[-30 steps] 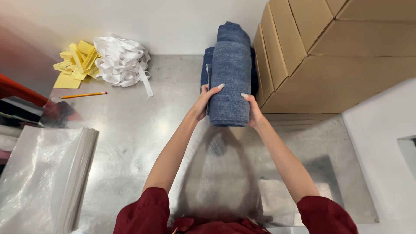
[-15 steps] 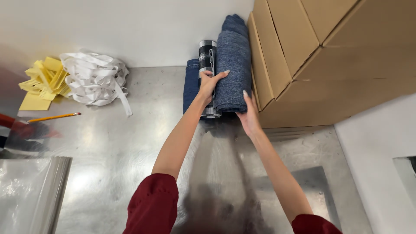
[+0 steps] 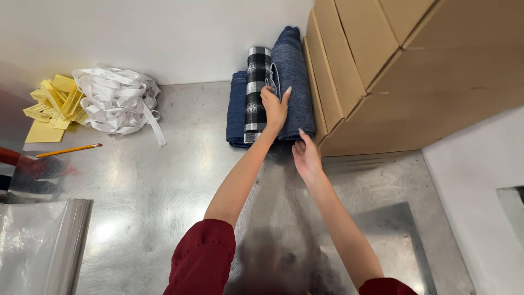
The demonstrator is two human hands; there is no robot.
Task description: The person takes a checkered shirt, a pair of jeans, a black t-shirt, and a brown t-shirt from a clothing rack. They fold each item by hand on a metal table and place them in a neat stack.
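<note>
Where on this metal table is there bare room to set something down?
Bare steel table lies between the pencil, the white strap pile and the left hand. It is crowded at the far right: folded denim and a plaid roll against the cardboard boxes, the right hand just below.

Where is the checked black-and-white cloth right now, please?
In the head view, the checked cloth lies rolled between two folded blue denim pieces, left of the cardboard boxes, under the left hand.

Folded denim stack (image 3: 292, 87), plaid cloth (image 3: 255, 93) alongside, seemingly rolled
</note>
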